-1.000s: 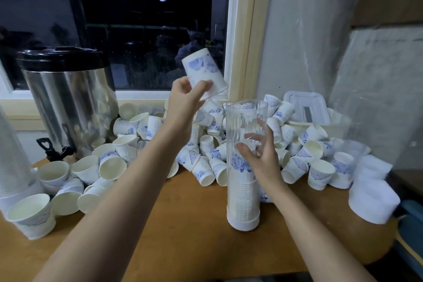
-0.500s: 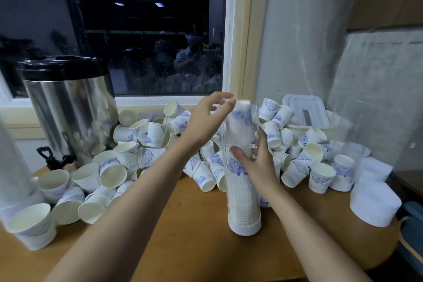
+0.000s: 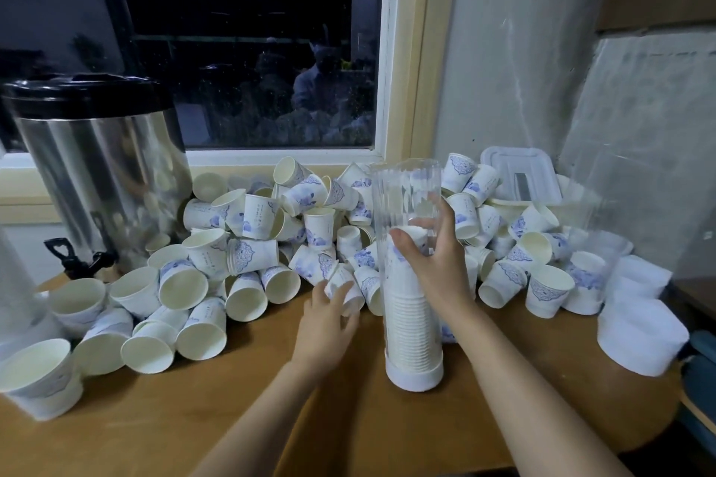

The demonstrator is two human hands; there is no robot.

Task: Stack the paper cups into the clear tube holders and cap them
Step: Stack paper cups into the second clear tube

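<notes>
A clear tube holder [image 3: 407, 201] stands upright on the wooden table [image 3: 271, 410] on a white base cap [image 3: 414, 378]. A stack of white paper cups [image 3: 407, 318] fills its lower half. My right hand [image 3: 434, 263] grips the tube at mid height, fingers wrapped round it. My left hand [image 3: 327, 325] is low, just left of the tube, with its fingers curling round a small blue-patterned paper cup [image 3: 346, 292] at the front of a big heap of loose cups [image 3: 248, 244].
A steel drinks urn [image 3: 97, 174] with a black lid and tap stands at the back left. White caps [image 3: 639, 333] sit at the right edge, a plastic box with lid [image 3: 519, 178] behind the heap, and another cup tube [image 3: 15, 294] far left.
My left hand carried a cup up over the tube's mouth, let it go inside, then dropped down to the heap and took hold of another cup. My right hand stayed on the tube.
</notes>
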